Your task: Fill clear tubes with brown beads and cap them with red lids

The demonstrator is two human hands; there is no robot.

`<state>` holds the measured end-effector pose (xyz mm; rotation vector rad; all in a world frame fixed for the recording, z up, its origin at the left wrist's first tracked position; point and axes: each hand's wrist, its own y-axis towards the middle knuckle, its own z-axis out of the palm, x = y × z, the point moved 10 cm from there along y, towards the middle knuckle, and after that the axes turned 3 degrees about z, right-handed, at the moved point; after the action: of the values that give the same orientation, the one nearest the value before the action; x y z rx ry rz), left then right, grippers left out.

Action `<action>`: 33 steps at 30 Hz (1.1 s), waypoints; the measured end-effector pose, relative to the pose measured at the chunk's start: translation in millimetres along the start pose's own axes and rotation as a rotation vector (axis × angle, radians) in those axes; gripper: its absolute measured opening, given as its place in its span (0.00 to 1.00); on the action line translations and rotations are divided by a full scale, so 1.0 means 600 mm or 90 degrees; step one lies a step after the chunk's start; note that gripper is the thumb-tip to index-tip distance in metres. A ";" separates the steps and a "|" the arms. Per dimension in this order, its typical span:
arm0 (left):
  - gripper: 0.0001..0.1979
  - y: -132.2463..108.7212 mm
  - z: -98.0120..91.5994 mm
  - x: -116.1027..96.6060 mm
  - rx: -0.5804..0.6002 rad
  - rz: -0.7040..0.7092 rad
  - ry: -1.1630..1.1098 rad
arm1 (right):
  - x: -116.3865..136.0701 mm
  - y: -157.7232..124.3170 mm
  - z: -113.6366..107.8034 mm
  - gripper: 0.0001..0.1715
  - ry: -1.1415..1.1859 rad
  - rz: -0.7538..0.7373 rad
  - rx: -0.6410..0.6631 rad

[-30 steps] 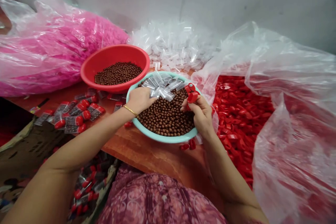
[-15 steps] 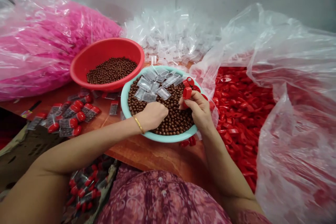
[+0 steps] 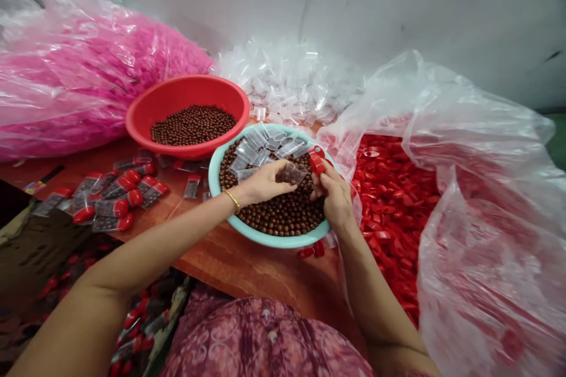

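Note:
Over the light-blue basin point(image 3: 269, 241) of brown balls point(image 3: 287, 213), my left hand point(image 3: 268, 181) pinches a clear plastic container point(image 3: 293, 174) between thumb and fingers. Some dark content shows through its wall. Close to its right, my right hand point(image 3: 335, 191) has its fingers closed on a red cap point(image 3: 316, 161). The container and the cap are apart. Several empty clear containers point(image 3: 246, 151) lie on the balls at the back of the basin.
Behind left is a red basin point(image 3: 188, 150) of brown balls. Filled red-capped containers point(image 3: 110, 208) lie on the table point(image 3: 247, 262) at left. A pink bag point(image 3: 88, 70), a clear container heap point(image 3: 292, 82) and a bag of red caps point(image 3: 389, 212) surround the basins.
My left hand has risen from the balls, now showing the clear container in its fingers. My right hand still holds the red cap. The camera view has shifted slightly.

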<state>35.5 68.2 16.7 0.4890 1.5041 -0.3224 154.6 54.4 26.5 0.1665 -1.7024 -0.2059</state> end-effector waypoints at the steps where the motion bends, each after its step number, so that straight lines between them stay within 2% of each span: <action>1: 0.10 -0.002 0.006 -0.003 0.012 0.009 0.005 | 0.002 0.000 0.001 0.18 -0.028 -0.010 0.003; 5: 0.11 -0.010 0.018 -0.003 0.047 -0.007 -0.034 | 0.025 -0.002 0.006 0.21 -0.142 -0.089 -0.004; 9: 0.15 -0.019 0.034 0.014 0.128 -0.106 -0.151 | 0.045 -0.004 0.001 0.23 -0.206 -0.126 -0.049; 11: 0.15 -0.020 0.031 0.022 0.128 -0.136 -0.167 | 0.054 -0.005 -0.001 0.23 -0.235 -0.150 -0.060; 14: 0.14 -0.017 0.023 0.026 0.111 -0.133 -0.149 | 0.053 -0.001 0.014 0.22 -0.293 -0.168 0.005; 16: 0.12 -0.016 0.024 0.021 0.115 -0.113 -0.141 | 0.039 0.005 0.019 0.21 -0.343 -0.143 0.043; 18: 0.11 -0.016 0.026 0.013 0.116 -0.093 -0.143 | 0.031 0.012 0.008 0.21 -0.378 -0.117 0.021; 21: 0.09 -0.016 0.027 0.006 0.117 -0.080 -0.144 | 0.039 0.014 -0.006 0.22 -0.348 -0.114 -0.014; 25: 0.09 -0.015 0.030 0.007 0.118 -0.084 -0.152 | 0.059 0.002 0.010 0.21 -0.268 -0.125 0.034; 29: 0.11 -0.016 0.033 0.007 0.116 -0.091 -0.188 | 0.065 -0.007 0.030 0.20 -0.261 -0.145 0.072; 33: 0.12 -0.016 0.029 0.000 0.102 -0.080 -0.223 | 0.055 -0.003 0.022 0.20 -0.287 -0.136 0.030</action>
<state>45.8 51.4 15.4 0.4382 1.1750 -0.5993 136.8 45.9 55.9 0.3590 -2.1381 -0.3852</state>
